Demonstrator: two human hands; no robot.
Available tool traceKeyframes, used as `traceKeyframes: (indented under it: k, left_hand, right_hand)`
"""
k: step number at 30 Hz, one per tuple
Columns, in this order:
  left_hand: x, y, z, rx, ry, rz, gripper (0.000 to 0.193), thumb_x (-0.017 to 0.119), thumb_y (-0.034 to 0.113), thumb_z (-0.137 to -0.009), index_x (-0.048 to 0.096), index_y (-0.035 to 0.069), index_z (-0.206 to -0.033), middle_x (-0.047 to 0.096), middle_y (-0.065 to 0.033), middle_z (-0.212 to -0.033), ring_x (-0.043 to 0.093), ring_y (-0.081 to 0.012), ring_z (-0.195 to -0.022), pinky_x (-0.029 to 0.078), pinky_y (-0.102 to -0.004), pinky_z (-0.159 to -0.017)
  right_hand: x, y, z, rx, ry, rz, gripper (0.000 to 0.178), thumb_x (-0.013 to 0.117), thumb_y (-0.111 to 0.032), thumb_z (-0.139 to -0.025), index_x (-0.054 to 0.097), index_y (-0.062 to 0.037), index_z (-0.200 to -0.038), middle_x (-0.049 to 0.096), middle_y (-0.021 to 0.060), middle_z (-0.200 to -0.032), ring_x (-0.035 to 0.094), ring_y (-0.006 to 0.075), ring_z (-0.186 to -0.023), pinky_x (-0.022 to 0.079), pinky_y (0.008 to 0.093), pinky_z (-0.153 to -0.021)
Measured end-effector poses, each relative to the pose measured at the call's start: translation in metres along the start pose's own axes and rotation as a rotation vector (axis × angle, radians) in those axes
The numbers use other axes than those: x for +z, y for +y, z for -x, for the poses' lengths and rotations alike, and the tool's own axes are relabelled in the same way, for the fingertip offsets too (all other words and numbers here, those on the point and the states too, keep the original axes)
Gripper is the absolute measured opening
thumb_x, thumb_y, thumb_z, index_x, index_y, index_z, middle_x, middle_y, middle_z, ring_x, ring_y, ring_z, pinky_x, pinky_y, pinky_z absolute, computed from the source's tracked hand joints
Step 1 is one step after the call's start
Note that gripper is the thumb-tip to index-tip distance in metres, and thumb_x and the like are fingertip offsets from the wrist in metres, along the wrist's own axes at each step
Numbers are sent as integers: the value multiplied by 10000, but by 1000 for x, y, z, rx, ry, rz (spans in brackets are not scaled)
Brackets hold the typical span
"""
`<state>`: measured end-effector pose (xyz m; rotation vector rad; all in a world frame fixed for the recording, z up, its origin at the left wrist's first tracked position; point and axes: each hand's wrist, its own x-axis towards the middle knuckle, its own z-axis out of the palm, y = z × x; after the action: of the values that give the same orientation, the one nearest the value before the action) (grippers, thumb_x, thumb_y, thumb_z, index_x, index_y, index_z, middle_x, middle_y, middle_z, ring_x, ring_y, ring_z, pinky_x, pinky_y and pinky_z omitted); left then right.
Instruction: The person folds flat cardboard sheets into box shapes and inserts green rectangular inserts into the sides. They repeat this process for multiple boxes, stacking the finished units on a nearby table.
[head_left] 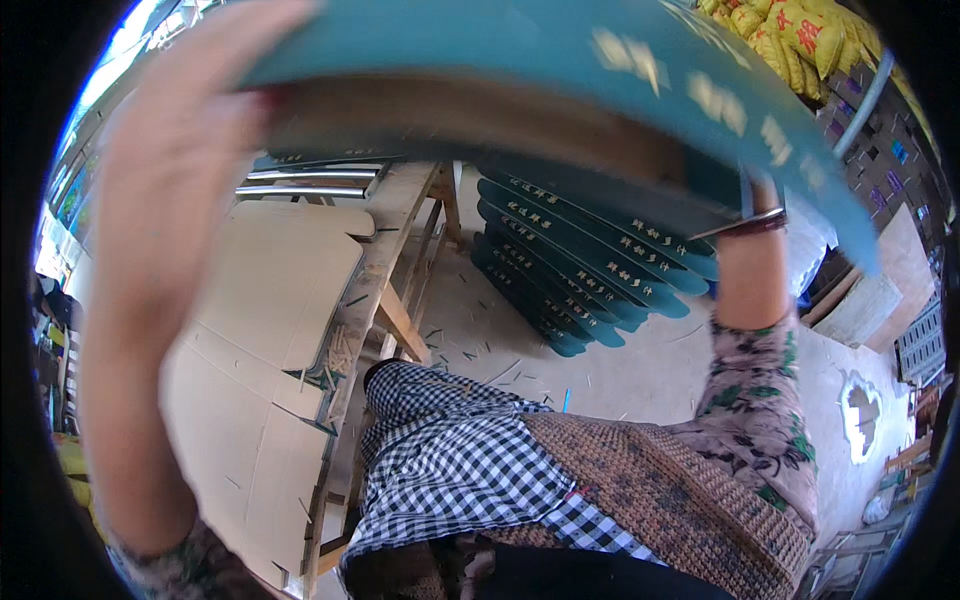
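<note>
Raised in front of me is a large piece of teal printed cardboard (480,45) with a curved end and pale lettering, blurred by motion. Its brown underside or edge faces me; whether it is one sheet or several I cannot tell. My left hand (185,110) is closed over its left end, fingers on top and thumb below, also blurred. At the right end, my right hand (765,193) reaches up behind the cardboard and holds it, its fingers mostly hidden. A bracelet and a dark red band circle that wrist. Below lies a fanned stack of similar teal cardboard pieces (590,265).
To my left, a wooden-framed table (385,250) bears plain beige cardboard sheets (270,290) with cut slots. Cardboard scraps (490,370) litter the concrete floor. Yellow sacks (800,40) are piled at the far right, with boards (870,300) leaning below them.
</note>
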<state>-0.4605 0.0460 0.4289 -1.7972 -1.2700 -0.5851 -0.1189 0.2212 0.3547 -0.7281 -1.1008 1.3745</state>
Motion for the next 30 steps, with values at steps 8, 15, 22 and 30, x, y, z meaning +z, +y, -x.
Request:
traceKeyframes:
  k: [8,15,22,30]
  left_hand:
    - [192,90,-72,40,172,436,650,634,317,-854,373,178,-1433,464,-95,-1404,384,-268,-1324,282,-553,-1012]
    - [223,147,-71,120,-96,669,836,688,294,-791,236,210,-1489,269,-176,-1513,235,-365,-1406,197,-597,-1091]
    - [205,67,85,117,-36,751,695,698,155,-777,399,118,-1403,346,-194,-1460,323,-374,-1349,276,-468,-1096]
    - [37,-109,521,-1522,-1101,-547,711,520,504,-917,440,-70,-1329,434,-283,-1371,411,-400,-1279,317,-448,-1084]
  right_hand:
    - [-96,-87,-63,-239,254,-90,498,670,-378,-856,559,-79,-1238,628,137,-1135,606,303,-1031,508,455,-880]
    - [-215,-100,-136,-145,554,11,387,645,-348,-889,584,-96,-1177,646,101,-1093,601,322,-1057,514,462,-904]
    - [-182,-99,3,-786,852,546,345,526,-80,-859,591,42,-1175,648,154,-1049,630,236,-941,528,346,-779]
    - [82,220,0,-119,-463,484,279,584,-127,-905,629,27,-1133,672,125,-967,644,162,-852,513,264,-773]
